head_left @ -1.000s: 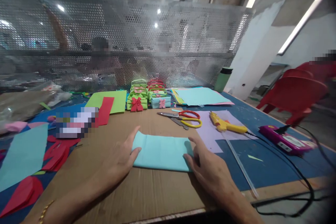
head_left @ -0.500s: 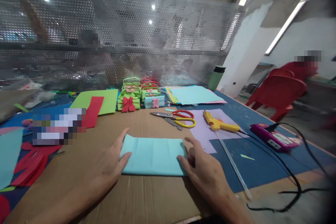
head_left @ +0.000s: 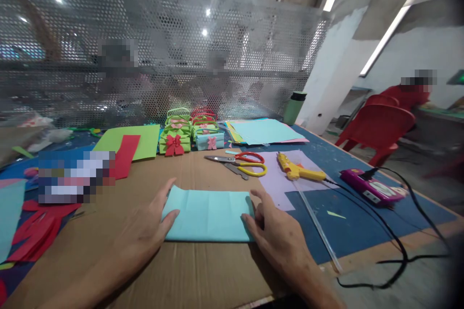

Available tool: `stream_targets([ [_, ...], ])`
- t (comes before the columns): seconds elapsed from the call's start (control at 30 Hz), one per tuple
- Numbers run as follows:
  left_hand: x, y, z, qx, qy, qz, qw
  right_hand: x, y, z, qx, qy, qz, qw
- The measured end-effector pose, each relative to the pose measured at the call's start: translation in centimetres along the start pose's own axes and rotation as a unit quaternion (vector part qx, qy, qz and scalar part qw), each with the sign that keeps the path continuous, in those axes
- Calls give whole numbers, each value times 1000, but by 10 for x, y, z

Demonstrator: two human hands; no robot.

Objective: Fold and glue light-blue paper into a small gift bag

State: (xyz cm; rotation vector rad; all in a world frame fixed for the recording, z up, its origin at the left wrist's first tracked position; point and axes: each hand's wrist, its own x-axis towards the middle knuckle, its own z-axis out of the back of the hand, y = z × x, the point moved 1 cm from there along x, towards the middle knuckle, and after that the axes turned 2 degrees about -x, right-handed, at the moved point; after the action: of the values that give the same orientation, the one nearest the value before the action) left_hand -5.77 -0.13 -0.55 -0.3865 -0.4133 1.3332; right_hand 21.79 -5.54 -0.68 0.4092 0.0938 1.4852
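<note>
Mesh screen (head_left: 174,34): figures (head_left: 121,84) behind blurred | cardboard (head_left: 203,270): near-left corner cut off | folded blue paper (head_left: 208,215): placed on cardboard, underside hidden | left hand (head_left: 148,222), right hand (head_left: 281,229): paper's ends gripped between thumbs and fingers, some fingers concealed | scissors (head_left: 235,160): grey part unclear

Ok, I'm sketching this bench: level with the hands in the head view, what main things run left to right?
Blue sheet, red cutouts, left hand, folded blue paper, right hand, glue stick, power strip.
</note>
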Motion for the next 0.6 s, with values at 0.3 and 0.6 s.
stream_targets([
  [0.3, 0, -4, 3, 9, 18, 17, 1000, 2, 4, 1, -42, 14, -3, 999],
  [0.6, -5, 4, -3, -50, -20, 3, 999, 10, -6, -3, -21, 19, -20, 999],
])
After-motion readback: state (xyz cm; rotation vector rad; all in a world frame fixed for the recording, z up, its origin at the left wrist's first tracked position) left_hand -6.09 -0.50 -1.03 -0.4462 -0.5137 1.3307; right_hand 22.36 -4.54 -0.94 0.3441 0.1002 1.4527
